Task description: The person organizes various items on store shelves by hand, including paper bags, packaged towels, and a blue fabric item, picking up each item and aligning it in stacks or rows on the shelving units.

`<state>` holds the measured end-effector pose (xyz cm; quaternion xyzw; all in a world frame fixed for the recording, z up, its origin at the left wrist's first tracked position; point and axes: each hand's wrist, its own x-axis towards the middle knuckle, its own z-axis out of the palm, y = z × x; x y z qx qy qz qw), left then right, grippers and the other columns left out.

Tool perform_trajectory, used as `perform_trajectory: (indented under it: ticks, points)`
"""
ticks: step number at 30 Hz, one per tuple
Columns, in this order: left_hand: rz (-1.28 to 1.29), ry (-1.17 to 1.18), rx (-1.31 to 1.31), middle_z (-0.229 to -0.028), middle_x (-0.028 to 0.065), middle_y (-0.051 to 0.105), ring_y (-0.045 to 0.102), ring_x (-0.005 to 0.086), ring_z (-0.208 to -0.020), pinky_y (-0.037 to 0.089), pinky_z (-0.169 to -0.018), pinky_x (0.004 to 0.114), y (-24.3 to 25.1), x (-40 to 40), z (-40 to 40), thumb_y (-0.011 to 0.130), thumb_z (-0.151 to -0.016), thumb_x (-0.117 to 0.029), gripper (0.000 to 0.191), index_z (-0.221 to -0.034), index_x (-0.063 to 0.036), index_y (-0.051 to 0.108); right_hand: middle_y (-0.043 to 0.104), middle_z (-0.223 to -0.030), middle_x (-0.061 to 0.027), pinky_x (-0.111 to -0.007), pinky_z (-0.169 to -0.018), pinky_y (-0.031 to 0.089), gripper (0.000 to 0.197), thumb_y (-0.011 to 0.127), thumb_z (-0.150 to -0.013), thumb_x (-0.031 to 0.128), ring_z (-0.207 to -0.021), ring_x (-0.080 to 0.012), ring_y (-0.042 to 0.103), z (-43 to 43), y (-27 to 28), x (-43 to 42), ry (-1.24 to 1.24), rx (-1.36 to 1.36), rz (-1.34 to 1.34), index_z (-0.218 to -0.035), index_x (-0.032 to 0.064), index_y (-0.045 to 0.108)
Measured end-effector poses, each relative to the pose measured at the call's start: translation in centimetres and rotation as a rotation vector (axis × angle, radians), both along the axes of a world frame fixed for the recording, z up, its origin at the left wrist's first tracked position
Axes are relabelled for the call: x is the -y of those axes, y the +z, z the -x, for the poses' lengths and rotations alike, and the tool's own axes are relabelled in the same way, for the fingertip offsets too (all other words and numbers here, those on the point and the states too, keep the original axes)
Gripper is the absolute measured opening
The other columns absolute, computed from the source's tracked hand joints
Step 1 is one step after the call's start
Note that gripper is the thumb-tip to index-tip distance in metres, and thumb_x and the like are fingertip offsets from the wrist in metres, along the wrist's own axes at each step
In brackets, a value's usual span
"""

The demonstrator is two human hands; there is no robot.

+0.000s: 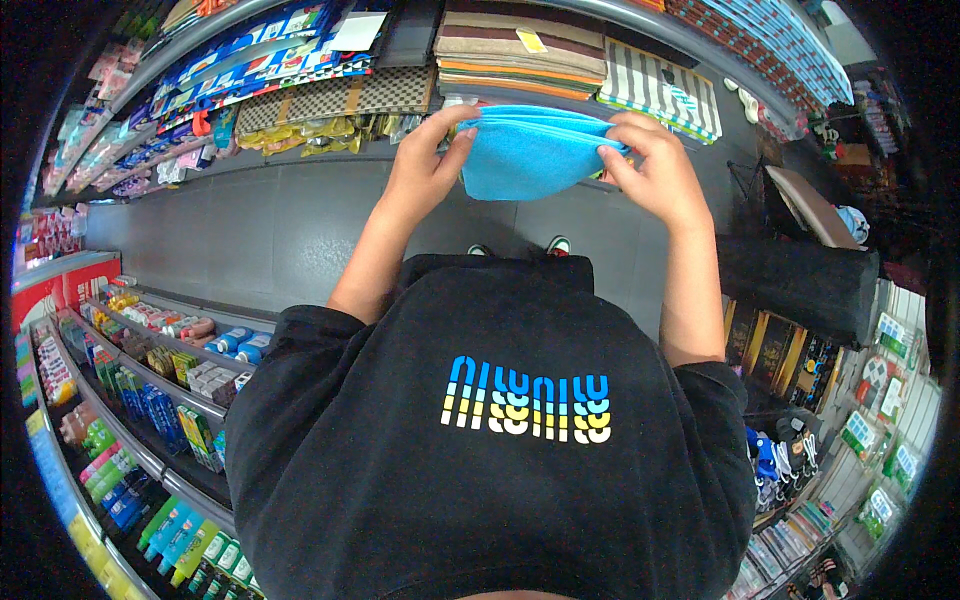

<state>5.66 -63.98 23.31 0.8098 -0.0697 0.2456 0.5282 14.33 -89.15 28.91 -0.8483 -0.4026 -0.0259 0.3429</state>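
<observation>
A folded light-blue cloth (532,161) is stretched between my two hands, its layered edges at the top and its lower part hanging down. My left hand (439,150) pinches the upper left corner between thumb and fingers. At the upper right corner, my right hand (649,161) grips the layers the same way. Beyond the cloth lies a shelf with a stack of folded brown and beige textiles (521,56). To its right are grey-and-white striped mats (660,86), and a checkered mat (337,97) is on its left.
Grey tiled floor (300,217) runs along the aisle, with my shoes (558,245) on it. Shelves of bottles and boxes (161,409) stand behind me on the left. A dark cylindrical object (802,289) and a brown padded board (810,206) are at my right. Packaged goods (892,397) hang behind them.
</observation>
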Motion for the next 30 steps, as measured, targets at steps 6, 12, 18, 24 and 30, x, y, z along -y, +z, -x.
perform_trajectory:
  ticks: [6,12,18,24,30]
  points:
    - [-0.243,-0.091,0.044,-0.093,0.0118,0.061,0.060,0.0270,-0.087,0.047,-0.073,0.033,0.3,-0.8,0.2,0.060,-0.078,-0.005,0.015,-0.093,-0.0034,0.057,0.058,-0.081,-0.0133,-0.037,-0.071,0.046,0.017,0.060,-0.072,0.016,-0.078,-0.0312,0.056,0.3,0.5,0.2,0.000,0.023,0.024,-0.075,-0.0007,0.058]
    - [-0.252,-0.121,0.023,-0.088,0.0121,0.061,0.060,0.0282,-0.082,0.047,-0.069,0.033,0.7,-0.7,0.7,0.060,-0.078,-0.006,0.012,-0.088,-0.0027,0.054,0.058,-0.081,-0.0121,-0.037,-0.070,0.046,0.018,0.060,-0.071,0.017,-0.077,-0.0293,0.057,0.5,0.5,0.6,-0.020,0.009,0.033,-0.075,0.0000,0.059]
    - [-0.266,-0.163,-0.076,-0.086,0.0114,0.061,0.061,0.0222,-0.079,0.048,-0.065,0.029,0.7,-1.1,1.1,0.060,-0.079,-0.004,0.012,-0.088,-0.0016,0.054,0.059,-0.082,-0.0097,-0.037,-0.071,0.046,0.023,0.062,-0.068,0.025,-0.078,-0.0289,0.058,0.6,0.6,1.3,-0.022,0.142,0.178,-0.076,0.0031,0.062]
    - [-0.246,-0.146,-0.020,-0.080,0.0110,0.060,0.060,0.0265,-0.072,0.047,-0.063,0.031,0.5,-0.8,1.2,0.060,-0.074,-0.003,0.013,-0.084,-0.0033,0.051,0.060,-0.083,-0.0093,-0.038,-0.072,0.046,0.022,0.063,-0.068,0.025,-0.079,-0.0289,0.058,0.9,0.4,1.7,-0.031,0.165,0.211,-0.076,0.0044,0.064]
    - [-0.239,-0.099,-0.021,-0.082,0.0100,0.061,0.063,0.0223,-0.074,0.048,-0.066,0.029,0.5,-0.4,1.4,0.064,-0.070,-0.003,0.021,-0.086,-0.0020,0.051,0.060,-0.076,-0.0089,-0.038,-0.068,0.047,0.022,0.063,-0.068,0.025,-0.075,-0.0284,0.059,1.1,0.6,1.9,-0.026,0.122,0.241,-0.076,0.0047,0.064]
